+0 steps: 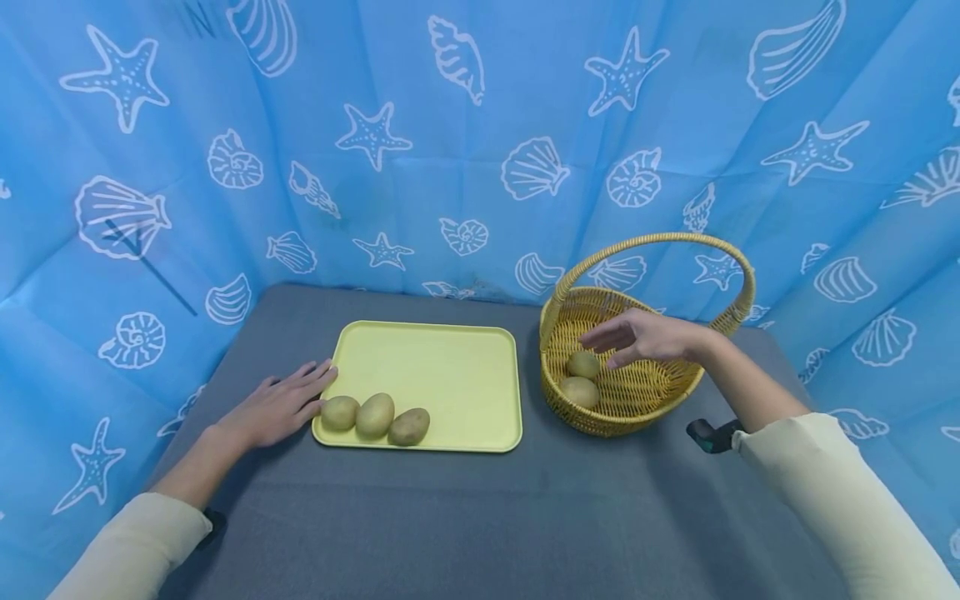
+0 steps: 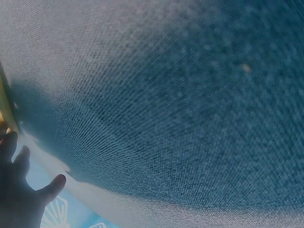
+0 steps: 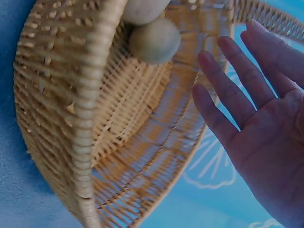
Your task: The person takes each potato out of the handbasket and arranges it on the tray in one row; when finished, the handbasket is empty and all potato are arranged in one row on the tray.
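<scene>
My left hand (image 1: pixel 283 407) lies at the left edge of a yellow tray (image 1: pixel 450 367), its fingertips at the rim beside the nearest potato. Three potatoes (image 1: pixel 375 415) sit in a row in the tray's front left corner. Over the wicker basket (image 1: pixel 637 412) hovers my right hand (image 1: pixel 651 335), fingers extended and holding nothing. Two potatoes (image 1: pixel 580 392) lie inside the basket on its left side, below the right fingertips. In the right wrist view, the palm and spread fingers (image 3: pixel 237 88) show above the basket's opening, apart from the potatoes (image 3: pixel 155 41).
The basket's tall arched handle (image 1: pixel 652 238) rises over its opening, behind the right hand. A grey cloth (image 1: pixel 465 525) covers the table. Blue curtains (image 1: pixel 465 125) with white shell and starfish prints hang behind and at both sides. Dark wrist devices (image 1: pixel 712 436) sit at both sleeves.
</scene>
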The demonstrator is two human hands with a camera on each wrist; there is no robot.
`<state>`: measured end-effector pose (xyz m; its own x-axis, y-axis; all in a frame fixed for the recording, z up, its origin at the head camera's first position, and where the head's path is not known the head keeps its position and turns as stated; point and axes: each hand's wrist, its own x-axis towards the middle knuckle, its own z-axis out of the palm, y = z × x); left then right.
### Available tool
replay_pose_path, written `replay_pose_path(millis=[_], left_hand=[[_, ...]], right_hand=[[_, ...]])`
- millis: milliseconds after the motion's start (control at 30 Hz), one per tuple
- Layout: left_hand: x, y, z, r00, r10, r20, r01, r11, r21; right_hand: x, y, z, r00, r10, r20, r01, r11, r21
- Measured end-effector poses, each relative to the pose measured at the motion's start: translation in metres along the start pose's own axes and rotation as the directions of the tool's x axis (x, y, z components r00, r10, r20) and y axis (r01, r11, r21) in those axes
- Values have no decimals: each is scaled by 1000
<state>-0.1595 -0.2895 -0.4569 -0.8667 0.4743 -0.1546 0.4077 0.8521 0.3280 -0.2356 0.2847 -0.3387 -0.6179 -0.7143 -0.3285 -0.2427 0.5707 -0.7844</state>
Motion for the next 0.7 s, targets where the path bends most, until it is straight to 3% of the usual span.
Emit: replay_pose_path(millis=[367,700], left_hand=[[-1,3,-3,1000,7,-1,-7,1000,12],[-1,3,-2,1000,-2,9,2,1000,9]], right_hand=[[9,24,-10,988,145,47,-147,988,37],[21,32,-14,926,346,148,-370,909,191]])
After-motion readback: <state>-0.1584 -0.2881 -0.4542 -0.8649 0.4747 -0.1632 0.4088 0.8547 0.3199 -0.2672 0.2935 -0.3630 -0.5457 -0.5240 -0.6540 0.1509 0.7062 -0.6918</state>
